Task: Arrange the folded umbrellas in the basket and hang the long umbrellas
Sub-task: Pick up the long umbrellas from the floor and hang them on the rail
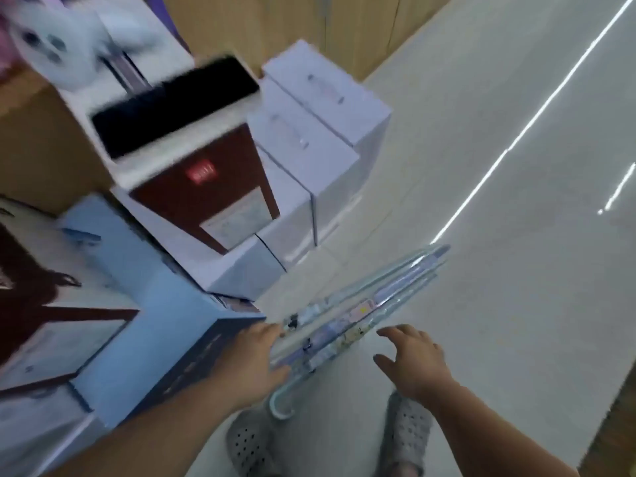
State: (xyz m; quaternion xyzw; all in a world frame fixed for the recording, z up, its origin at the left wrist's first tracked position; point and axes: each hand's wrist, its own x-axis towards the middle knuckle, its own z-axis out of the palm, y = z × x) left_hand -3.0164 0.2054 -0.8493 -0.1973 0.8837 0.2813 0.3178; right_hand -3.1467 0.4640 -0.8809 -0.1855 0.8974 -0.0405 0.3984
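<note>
A bundle of long transparent umbrellas [347,325] with cartoon prints slants from lower left to upper right above the floor. Its pale curved handle [280,406] hangs at the low end and the tips point to the upper right. My left hand [254,359] holds the bundle near the handle end, with the thumb underneath. My right hand [413,359] hovers just right of the umbrellas with fingers spread, touching nothing. The view is blurred. No basket, folded umbrellas or hanging place can be seen.
Stacked boxes fill the left: a blue box [144,304] beside my left hand, a dark red box [206,191] and several white boxes [309,132] behind. Pale floor [499,235] stretches to the right. My feet in grey perforated clogs [247,445] stand below.
</note>
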